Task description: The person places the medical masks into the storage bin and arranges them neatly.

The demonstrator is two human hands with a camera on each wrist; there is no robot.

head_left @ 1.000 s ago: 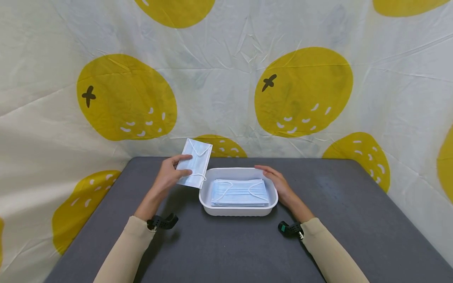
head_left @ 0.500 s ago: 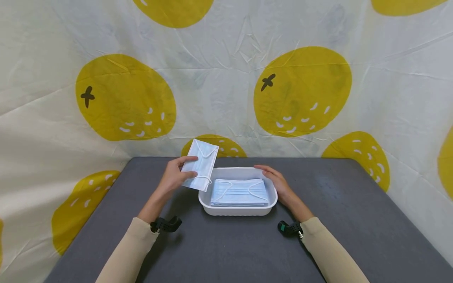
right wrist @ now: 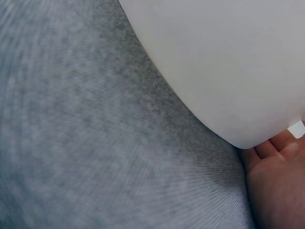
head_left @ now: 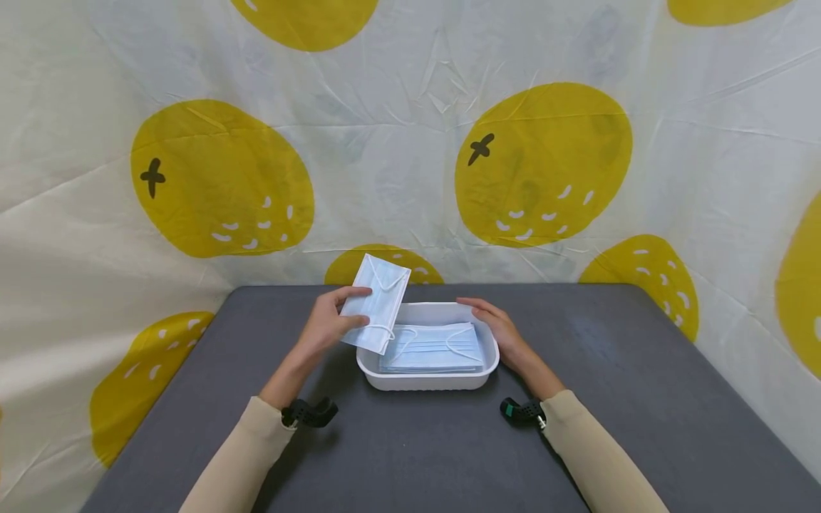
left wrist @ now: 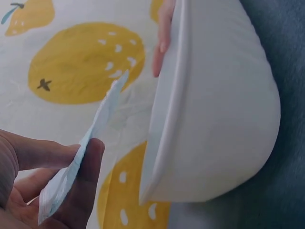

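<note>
In the head view, my left hand [head_left: 327, 320] pinches a pale blue disposable face mask [head_left: 380, 299], held tilted over the left side of a white plastic tub [head_left: 423, 382]. The left wrist view shows the same mask [left wrist: 78, 162] edge-on between thumb and fingers. Inside the tub lies a flat stack of face masks [head_left: 432, 349] with white ear loops, its left end partly hidden by the held mask. My right hand [head_left: 500, 331] rests against the tub's right far corner, fingers extended along the rim. The right wrist view shows its palm [right wrist: 281, 186] beside the tub wall [right wrist: 214, 62].
The tub stands on a dark grey table [head_left: 410, 456]. Behind the table hangs a white cloth [head_left: 385, 178] printed with large yellow fruit. A black strap [head_left: 309, 413] is on the left wrist, another strap [head_left: 522, 411] on the right.
My left hand has carried the mask rightward and slightly down, from beside the tub to over its left side. The right hand keeps its place at the tub.
</note>
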